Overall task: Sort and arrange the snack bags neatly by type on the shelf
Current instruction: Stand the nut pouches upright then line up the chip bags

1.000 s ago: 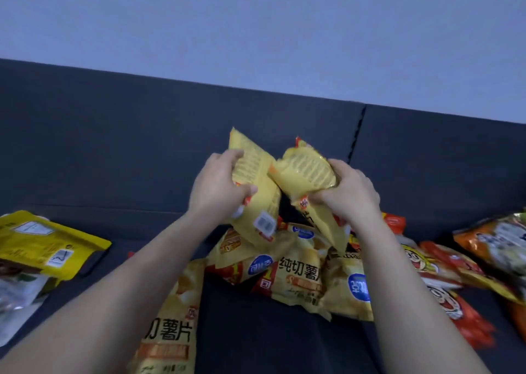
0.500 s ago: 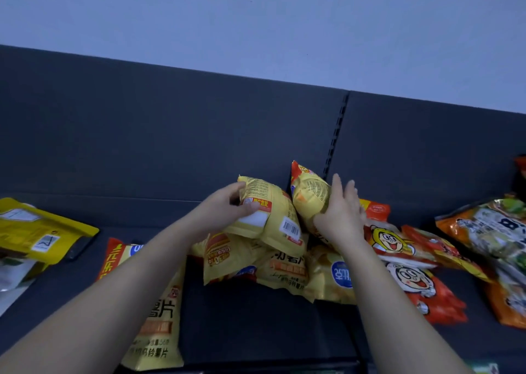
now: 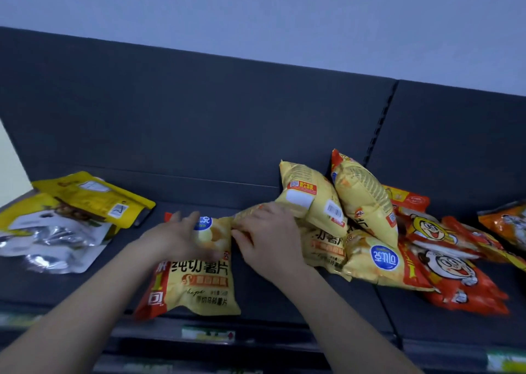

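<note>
A flat yellow chip bag point(image 3: 196, 282) with red edges lies at the front of the dark shelf point(image 3: 273, 297). My left hand point(image 3: 173, 238) rests on its upper part with the fingers spread. My right hand point(image 3: 267, 240) is just right of it and pinches the crumpled end of another yellow chip bag point(image 3: 250, 213) at the left of the pile. Two more yellow chip bags point(image 3: 310, 200) point(image 3: 364, 200) lean upright against the back panel, free of both hands. Beneath them lie further yellow chip bags point(image 3: 378, 262).
Yellow pouches point(image 3: 91, 197) and silver pouches point(image 3: 48, 240) lie at the left end. Red cartoon-face bags point(image 3: 452, 268) and an orange bag point(image 3: 506, 223) fill the right side. The shelf's front rail carries price labels point(image 3: 207, 334). A slotted upright point(image 3: 381, 123) splits the back panel.
Both hands let go of the two bags, which now lean against the back panel. The hands came down and left; the left one is on the flat bag, the right one at the pile's left end.
</note>
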